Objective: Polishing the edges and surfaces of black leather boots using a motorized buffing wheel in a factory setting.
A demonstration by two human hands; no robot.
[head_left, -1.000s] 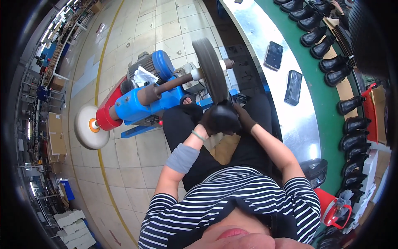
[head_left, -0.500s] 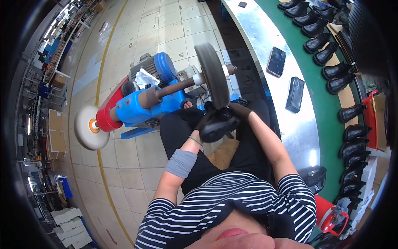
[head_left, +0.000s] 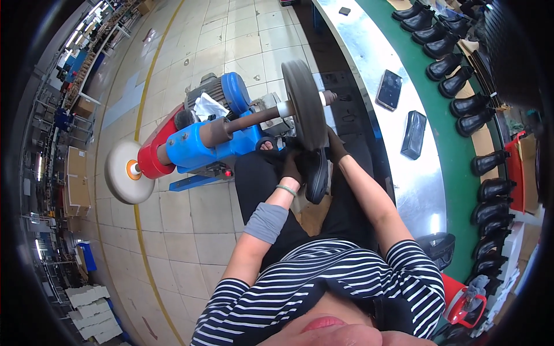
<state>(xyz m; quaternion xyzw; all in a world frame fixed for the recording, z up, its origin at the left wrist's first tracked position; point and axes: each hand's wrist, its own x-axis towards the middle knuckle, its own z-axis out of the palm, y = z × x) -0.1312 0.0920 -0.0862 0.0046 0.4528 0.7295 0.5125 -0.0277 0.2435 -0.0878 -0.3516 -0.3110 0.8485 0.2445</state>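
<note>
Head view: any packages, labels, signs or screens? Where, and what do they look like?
Phone: flat on the metal counter, dark rectangular screen, off.
Black pouch: on the counter nearer the person, oblong.
Cardboard boxes: stacked at far left, brown.
White cartons: piled on the floor, lower left.

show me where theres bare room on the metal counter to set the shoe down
The metal counter is bare below the black pouch, toward its near end, and above the phone up to a small dark block. The green belt beside it is crowded with black boots. Both hands, left and right, hold the black shoe at the dark wheel.
</note>
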